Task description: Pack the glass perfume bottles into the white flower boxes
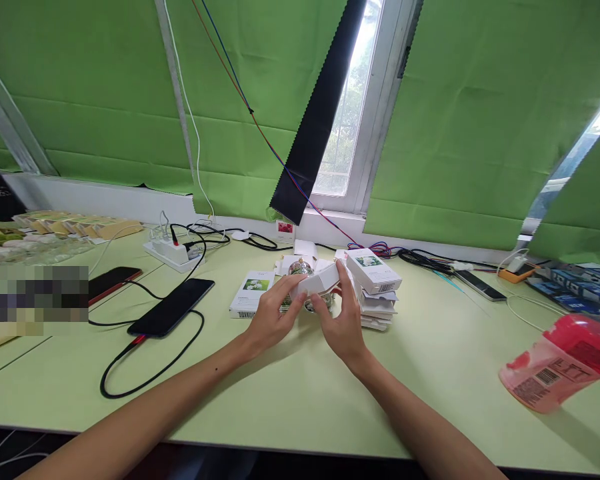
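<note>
Between my left hand (277, 310) and my right hand (341, 317) is a small white carton (322, 279), tilted and held at its two ends by fingers and thumbs. Shiny round items (300, 267) lie just behind and under it, partly hidden by my hands, so I cannot make out their kind. Left of my left hand, a white box with a flower picture (253, 290) lies flat. Close to the right of my right hand stands a stack of flat white cartons (377, 310), topped by another white flower-picture box (374, 270).
A charging phone (173, 308) and its looping black cable lie on the left, near a white power strip (173, 253). A pink-red plastic jar (555, 363) is at the right. Cables and another phone (479, 285) line the back edge.
</note>
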`<state>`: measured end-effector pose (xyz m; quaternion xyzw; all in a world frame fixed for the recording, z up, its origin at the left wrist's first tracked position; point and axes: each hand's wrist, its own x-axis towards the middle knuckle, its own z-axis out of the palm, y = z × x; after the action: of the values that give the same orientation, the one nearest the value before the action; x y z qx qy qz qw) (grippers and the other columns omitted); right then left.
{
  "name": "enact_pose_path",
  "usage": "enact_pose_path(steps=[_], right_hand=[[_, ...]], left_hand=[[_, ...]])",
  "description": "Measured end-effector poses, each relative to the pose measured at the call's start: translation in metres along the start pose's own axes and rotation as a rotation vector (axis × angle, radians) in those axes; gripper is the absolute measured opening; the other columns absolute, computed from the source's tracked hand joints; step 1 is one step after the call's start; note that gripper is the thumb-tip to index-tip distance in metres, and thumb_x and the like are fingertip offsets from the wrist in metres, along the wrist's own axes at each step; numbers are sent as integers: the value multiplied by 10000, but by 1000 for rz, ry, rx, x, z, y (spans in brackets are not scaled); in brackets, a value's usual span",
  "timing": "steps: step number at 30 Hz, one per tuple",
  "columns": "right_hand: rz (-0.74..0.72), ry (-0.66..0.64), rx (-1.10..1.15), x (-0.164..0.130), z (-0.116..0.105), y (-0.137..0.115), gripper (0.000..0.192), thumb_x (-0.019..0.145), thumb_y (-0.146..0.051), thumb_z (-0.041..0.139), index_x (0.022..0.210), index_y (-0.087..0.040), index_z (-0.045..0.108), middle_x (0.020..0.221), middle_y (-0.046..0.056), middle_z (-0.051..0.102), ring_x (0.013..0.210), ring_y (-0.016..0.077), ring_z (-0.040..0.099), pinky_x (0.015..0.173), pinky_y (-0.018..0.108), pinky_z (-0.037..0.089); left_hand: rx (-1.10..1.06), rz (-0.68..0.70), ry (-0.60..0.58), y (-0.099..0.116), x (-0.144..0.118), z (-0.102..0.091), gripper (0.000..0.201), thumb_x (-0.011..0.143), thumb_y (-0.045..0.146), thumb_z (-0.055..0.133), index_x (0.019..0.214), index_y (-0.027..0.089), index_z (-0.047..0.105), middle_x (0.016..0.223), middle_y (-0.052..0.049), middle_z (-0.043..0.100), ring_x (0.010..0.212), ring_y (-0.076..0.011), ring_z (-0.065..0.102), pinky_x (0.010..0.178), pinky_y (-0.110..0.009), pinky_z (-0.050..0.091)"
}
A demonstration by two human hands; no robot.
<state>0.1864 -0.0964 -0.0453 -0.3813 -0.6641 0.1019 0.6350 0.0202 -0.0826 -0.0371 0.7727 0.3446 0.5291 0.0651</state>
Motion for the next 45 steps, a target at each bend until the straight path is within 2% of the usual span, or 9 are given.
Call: enact_pose_path(steps=[25,32,37,45], right_hand=[[87,-18,43,1,-1,0,687,969,-425,643,1584,-233,403,1507,137,569,1249,268,631,1007,452,588],[132,-36,44,0,-1,0,713,965,-435,642,1594,-221,382,1465,145,588,1206,271,648,1029,474,571],[121,-25,46,0,-1,-1,703,964,-432,648,1588,-239,387,1470,130,588,1187,257,648,1018,462,576],[128,-18,46,1,-1,-1,702,960,-438,643,1584,-232,395,1452,134,599,1175,260,653,1045,487,561]], left_hand=[[-8,-10,-30,0,1,0,291,1052,369,523,1267,210,639,1214,-81,734,1104,-219,688,948,-341,555],[-10,-19,-43,-2,0,1,313,1053,389,514,1280,210,634,1207,-84,736,1097,-226,691,907,-338,563],[-7,-2,-47,-2,0,1,288,1055,362,517,1269,209,635,1214,-83,732,1100,-218,688,932,-338,551],[-3,11,-38,-1,1,0,289,1044,350,540,1273,201,634,1211,-92,735,1071,-218,695,880,-330,566]])
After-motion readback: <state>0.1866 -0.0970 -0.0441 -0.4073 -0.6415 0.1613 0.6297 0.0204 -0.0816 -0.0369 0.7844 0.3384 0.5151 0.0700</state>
